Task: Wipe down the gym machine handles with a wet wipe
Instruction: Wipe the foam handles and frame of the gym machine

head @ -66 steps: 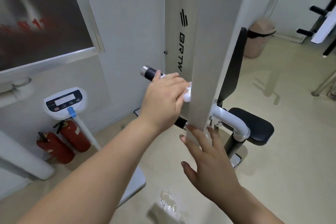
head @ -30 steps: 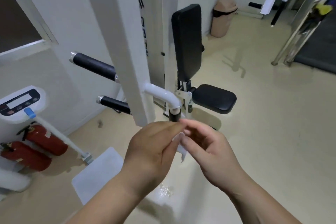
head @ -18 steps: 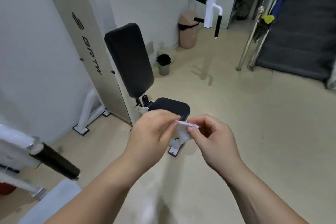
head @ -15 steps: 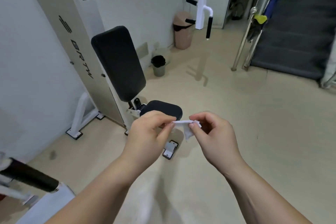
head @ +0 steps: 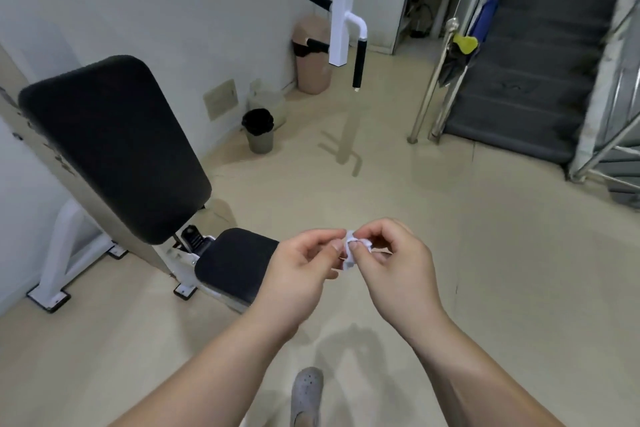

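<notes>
Where both meet, left hand (head: 298, 274) and right hand (head: 398, 270) fingers (head: 381, 230) pinch one wet wipe (head: 349, 253).

My left forearm (head: 207, 367) and right forearm (head: 467, 367) reach forward and angle inward, so my hands meet in front of me. My left hand (head: 298, 270) shows its back, thumb and forefinger pinching the left side of the wet wipe (head: 349, 250) — the other fingers curl loosely below the pinch. My right hand (head: 394, 263) mirrors it, thumb and fingertips nipping the wipe's right side, knuckles bent. The two pinches nearly touch — only the crumpled wipe lies between them.
</notes>
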The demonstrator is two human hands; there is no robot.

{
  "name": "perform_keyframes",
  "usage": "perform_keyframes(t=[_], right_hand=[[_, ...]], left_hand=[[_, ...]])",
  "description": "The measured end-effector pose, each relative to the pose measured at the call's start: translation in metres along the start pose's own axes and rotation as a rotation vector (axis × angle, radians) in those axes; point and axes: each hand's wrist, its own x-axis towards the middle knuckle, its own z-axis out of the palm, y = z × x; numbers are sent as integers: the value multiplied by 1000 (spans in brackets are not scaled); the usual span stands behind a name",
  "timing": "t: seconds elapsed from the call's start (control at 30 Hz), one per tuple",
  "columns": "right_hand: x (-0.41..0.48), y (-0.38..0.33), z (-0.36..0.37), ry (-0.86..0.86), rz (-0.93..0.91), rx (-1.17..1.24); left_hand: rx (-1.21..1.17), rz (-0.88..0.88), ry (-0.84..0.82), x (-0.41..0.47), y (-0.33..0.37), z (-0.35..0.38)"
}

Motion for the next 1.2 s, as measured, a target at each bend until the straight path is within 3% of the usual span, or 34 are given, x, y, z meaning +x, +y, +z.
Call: perform_keyframes(t=[0.2, 0.5, 0.67, 0.83, 1.03, 1.2], right_hand=[[125, 5, 3, -66, 65, 51], [284, 53, -20, 34, 216, 122], [390, 91, -39, -36, 304, 128], [500, 123, -63, -100, 243, 143], [627, 148, -69, -339, 370, 295], [681, 160, -45, -324, 425, 339]], left_hand=[[-131, -118, -37, 141, 24, 14], [-86, -63, -3, 302, 36, 55], [18, -21, 32, 390, 34, 93], [89, -80, 127, 473, 43, 139], [162, -40, 288, 570, 62, 170], [274, -49, 205, 626, 63, 160]])
